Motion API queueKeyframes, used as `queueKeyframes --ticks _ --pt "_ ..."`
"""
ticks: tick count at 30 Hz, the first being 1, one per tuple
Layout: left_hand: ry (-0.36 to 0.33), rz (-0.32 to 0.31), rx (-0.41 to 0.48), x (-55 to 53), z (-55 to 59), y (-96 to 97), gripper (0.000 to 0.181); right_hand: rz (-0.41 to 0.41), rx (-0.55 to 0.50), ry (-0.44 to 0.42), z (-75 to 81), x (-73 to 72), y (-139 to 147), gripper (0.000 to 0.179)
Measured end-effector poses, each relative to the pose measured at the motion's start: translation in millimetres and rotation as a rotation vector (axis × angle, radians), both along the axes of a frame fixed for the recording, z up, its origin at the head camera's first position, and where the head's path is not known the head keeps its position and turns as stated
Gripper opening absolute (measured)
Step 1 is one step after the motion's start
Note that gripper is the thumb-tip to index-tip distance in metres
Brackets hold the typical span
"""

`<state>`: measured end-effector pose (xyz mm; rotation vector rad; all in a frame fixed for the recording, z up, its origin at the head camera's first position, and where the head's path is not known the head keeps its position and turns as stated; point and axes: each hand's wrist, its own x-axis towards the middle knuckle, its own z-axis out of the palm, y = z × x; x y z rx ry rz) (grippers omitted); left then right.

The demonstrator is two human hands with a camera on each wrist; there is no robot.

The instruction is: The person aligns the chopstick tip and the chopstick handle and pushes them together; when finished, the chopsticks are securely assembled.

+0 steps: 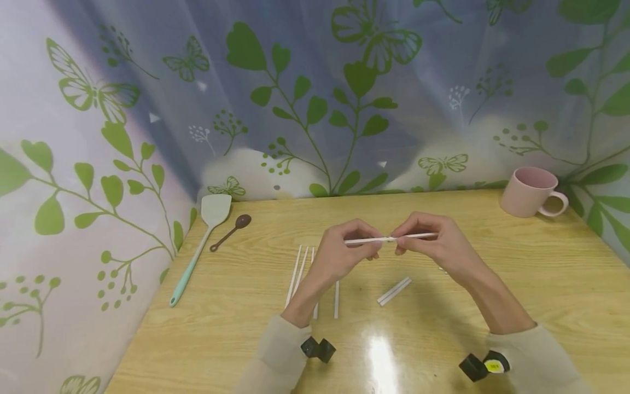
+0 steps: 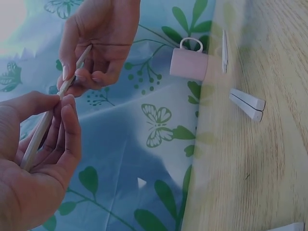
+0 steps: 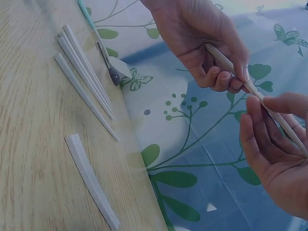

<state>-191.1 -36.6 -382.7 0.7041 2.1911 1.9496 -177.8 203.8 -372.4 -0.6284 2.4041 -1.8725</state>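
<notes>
Head view: at left, loose white sticks (image 1: 294,273) lie on the bench (image 1: 197,339), partly hidden by the left hand (image 1: 339,251) — lowered carelessly, it could scatter them. That hand pinches a raised slim stick (image 1: 364,241); nearer, two short pieces (image 1: 394,291) lie together. At right, the right hand (image 1: 443,247) pinches its other half — uneven twisting could snap it, a slack fingertip drop it.

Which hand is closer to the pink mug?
Right. The right hand is left of the mug and nearer the person; the left hand is farther off to the left.
</notes>
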Motion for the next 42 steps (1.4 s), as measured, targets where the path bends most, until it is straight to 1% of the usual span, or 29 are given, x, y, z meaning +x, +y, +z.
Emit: queueKeyframes --ticks 5,11,19,24,26,30,33,35,38,42 --pt "0.007 0.002 0.014 0.7 1.2 1.7 0.011 -0.005 -0.005 0.003 1.3 -0.1 -1.5 0.013" --pt "0.006 0.003 0.016 1.4 -1.4 2.8 0.010 -0.002 -0.010 0.001 0.4 -0.4 -2.9 0.012" --pt "0.013 0.011 0.046 2.4 -2.0 3.5 0.010 0.004 -0.007 -0.007 0.8 -1.4 -6.0 0.010" --pt "0.032 0.022 0.046 2.5 -1.5 4.5 0.011 -0.002 -0.012 0.004 2.8 -1.0 -8.3 0.011" --pt "0.028 0.018 0.038 2.8 0.1 3.8 0.011 0.002 -0.017 0.011 2.8 -1.2 -8.1 0.011" --pt "0.030 0.001 0.000 2.3 3.7 -4.0 0.011 0.051 -0.016 0.026 3.0 -2.7 -6.8 0.011" --pt "0.048 -0.012 -0.029 1.1 5.9 -12.8 0.011 0.098 -0.018 0.034 4.0 -5.8 -5.6 0.011" --pt "0.052 -0.017 -0.042 0.3 6.3 -18.2 0.013 0.114 -0.022 0.039 4.6 -8.3 -4.9 0.010" --pt "0.043 -0.015 -0.054 0.0 5.8 -25.4 0.017 0.111 -0.028 0.033 5.0 -10.9 -5.0 0.011" --pt "0.031 -0.007 -0.078 1.4 3.3 -35.1 0.019 0.070 -0.024 -0.001 4.4 -13.6 -6.2 0.014"
